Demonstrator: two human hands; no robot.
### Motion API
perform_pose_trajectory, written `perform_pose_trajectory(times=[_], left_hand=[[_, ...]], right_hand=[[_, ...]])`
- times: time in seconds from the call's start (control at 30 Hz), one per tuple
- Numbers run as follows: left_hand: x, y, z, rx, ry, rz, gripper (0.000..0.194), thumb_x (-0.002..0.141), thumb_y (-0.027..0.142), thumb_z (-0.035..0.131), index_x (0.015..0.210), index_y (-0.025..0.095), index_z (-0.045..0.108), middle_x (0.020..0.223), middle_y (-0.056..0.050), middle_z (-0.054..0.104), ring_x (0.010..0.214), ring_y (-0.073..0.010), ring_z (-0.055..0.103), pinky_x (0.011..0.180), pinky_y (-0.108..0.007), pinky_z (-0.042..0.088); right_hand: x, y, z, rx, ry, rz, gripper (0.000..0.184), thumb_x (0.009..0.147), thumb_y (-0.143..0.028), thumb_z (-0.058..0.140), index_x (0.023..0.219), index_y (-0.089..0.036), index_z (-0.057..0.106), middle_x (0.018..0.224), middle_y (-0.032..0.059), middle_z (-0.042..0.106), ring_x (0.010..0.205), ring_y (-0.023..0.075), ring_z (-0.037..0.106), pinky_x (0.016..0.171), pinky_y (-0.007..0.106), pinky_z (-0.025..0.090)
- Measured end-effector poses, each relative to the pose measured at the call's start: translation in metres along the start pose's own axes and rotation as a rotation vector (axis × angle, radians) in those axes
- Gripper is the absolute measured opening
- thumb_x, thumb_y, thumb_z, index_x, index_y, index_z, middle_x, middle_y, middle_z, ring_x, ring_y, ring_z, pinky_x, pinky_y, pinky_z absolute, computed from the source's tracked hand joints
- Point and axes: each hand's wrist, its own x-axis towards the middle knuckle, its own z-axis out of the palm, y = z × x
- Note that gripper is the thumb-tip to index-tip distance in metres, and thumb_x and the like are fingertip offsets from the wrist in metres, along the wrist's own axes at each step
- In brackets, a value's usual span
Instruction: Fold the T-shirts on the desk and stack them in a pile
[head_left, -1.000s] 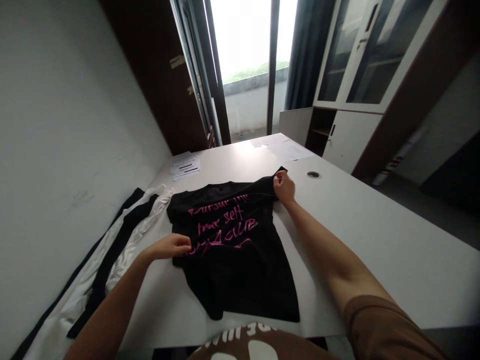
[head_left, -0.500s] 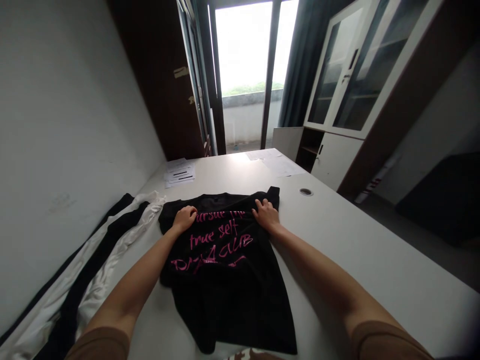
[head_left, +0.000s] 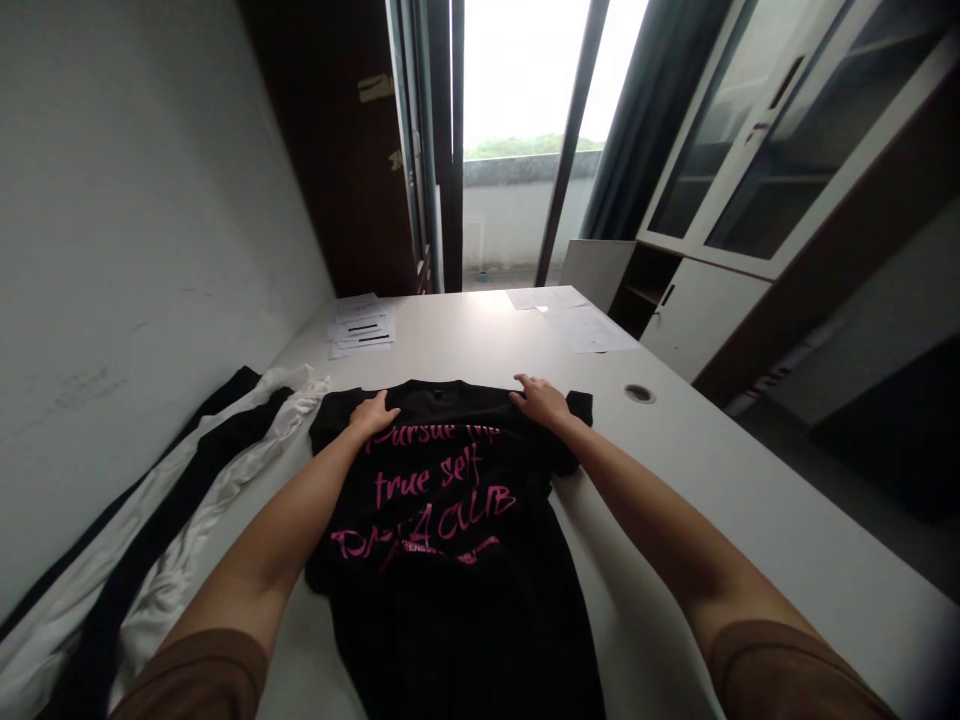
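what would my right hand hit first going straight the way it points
Past the black shirt, the right hand seems to have a free way across the white table to its far edge; height is unclear.

On the tabletop [head_left: 750, 520], the T-shirt [head_left: 450, 620] lay just right of clothes [head_left: 196, 480] that lined the left edge, left hand [head_left: 375, 412] and right hand [head_left: 544, 400] at its shoulders. Papers [head_left: 364, 325] lay at the far left corner, sheets [head_left: 592, 328] at the far right corner, a cable hole [head_left: 640, 394] near the right edge.
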Motion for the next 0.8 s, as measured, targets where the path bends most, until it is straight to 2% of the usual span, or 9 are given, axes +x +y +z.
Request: perform_pose_trajectory(times=[0.1,0.2,0.3,0.43,0.53,0.6,0.7,0.77,0.8], left_hand=[[0.015,0.001,-0.004,0.007,-0.034,0.018,0.041,0.089,0.049,0.060,0.120,0.022,0.063,0.117,-0.015,0.073,0.105,-0.0299,0.069,0.083,-0.033,0.050],[0.027,0.001,-0.003,0.010,-0.066,0.053,0.020,0.089,0.039,0.058,0.098,0.023,0.067,0.107,-0.011,0.075,0.098,-0.0281,0.070,0.081,-0.033,0.050],[0.040,-0.004,-0.002,0.006,-0.057,0.059,0.022,0.089,0.038,0.057,0.103,0.024,0.067,0.108,-0.011,0.074,0.099,-0.0292,0.069,0.082,-0.034,0.049],[0.058,-0.017,-0.006,-0.031,-0.033,0.043,0.043,0.090,0.045,0.059,0.127,0.022,0.058,0.113,-0.012,0.073,0.103,-0.0283,0.068,0.084,-0.033,0.049],[0.070,-0.026,-0.010,-0.082,-0.080,0.078,0.034,0.084,0.040,0.068,0.112,0.022,0.064,0.103,-0.007,0.075,0.094,-0.0243,0.070,0.079,-0.028,0.049],[0.076,-0.030,-0.012,-0.120,-0.104,0.094,0.025,0.083,0.035,0.070,0.102,0.022,0.065,0.092,-0.004,0.075,0.081,-0.0205,0.070,0.073,-0.025,0.049],[0.088,-0.032,-0.019,-0.196,-0.089,0.070,0.018,0.091,0.032,0.063,0.104,0.020,0.061,0.076,0.000,0.071,0.060,-0.0143,0.066,0.064,-0.022,0.048],[0.101,-0.031,-0.027,-0.248,-0.046,0.042,0.016,0.097,0.029,0.054,0.109,0.019,0.056,0.073,0.001,0.069,0.054,-0.0110,0.064,0.061,-0.020,0.046],[0.109,-0.031,-0.032,-0.266,-0.023,0.027,0.015,0.100,0.028,0.051,0.111,0.019,0.053,0.074,0.002,0.069,0.054,-0.0098,0.063,0.061,-0.019,0.046]], right_hand=[[0.022,0.000,0.007,-0.054,-0.111,0.053,0.067,0.093,-0.057,0.061,0.148,-0.023,0.048,0.137,0.0183,0.059,0.126,0.0339,0.056,0.096,0.043,0.049],[0.042,-0.001,0.007,-0.079,-0.325,-0.003,0.044,0.089,-0.048,0.066,0.126,-0.024,0.067,0.121,0.0132,0.068,0.111,0.0307,0.065,0.088,0.040,0.053],[0.062,0.001,-0.001,-0.036,-0.482,-0.111,0.029,0.081,-0.036,0.072,0.108,-0.025,0.075,0.103,0.0075,0.073,0.096,0.0265,0.069,0.081,0.035,0.055],[0.083,0.008,-0.018,0.253,-0.593,-0.130,0.031,0.082,-0.041,0.072,0.106,-0.020,0.074,0.094,0.0049,0.075,0.083,0.0209,0.069,0.074,0.030,0.057],[0.089,0.014,-0.021,0.571,-0.667,-0.118,0.042,0.084,-0.048,0.071,0.115,-0.019,0.072,0.102,0.0070,0.075,0.089,0.0224,0.070,0.075,0.030,0.059],[0.093,0.018,-0.018,0.639,-0.738,-0.092,0.045,0.081,-0.047,0.074,0.117,-0.020,0.072,0.105,0.0077,0.075,0.091,0.0237,0.070,0.076,0.031,0.059],[0.109,0.021,-0.012,0.471,-0.720,-0.046,0.033,0.082,-0.041,0.077,0.107,-0.020,0.075,0.100,0.0056,0.075,0.087,0.0223,0.069,0.077,0.030,0.058],[0.129,0.020,-0.012,0.330,-0.572,-0.043,0.025,0.085,-0.037,0.075,0.103,-0.020,0.075,0.094,0.0045,0.075,0.085,0.0210,0.068,0.080,0.031,0.056],[0.140,0.018,-0.014,0.286,-0.438,-0.039,0.022,0.086,-0.034,0.075,0.102,-0.019,0.076,0.092,0.0045,0.074,0.085,0.0209,0.068,0.082,0.031,0.055]])
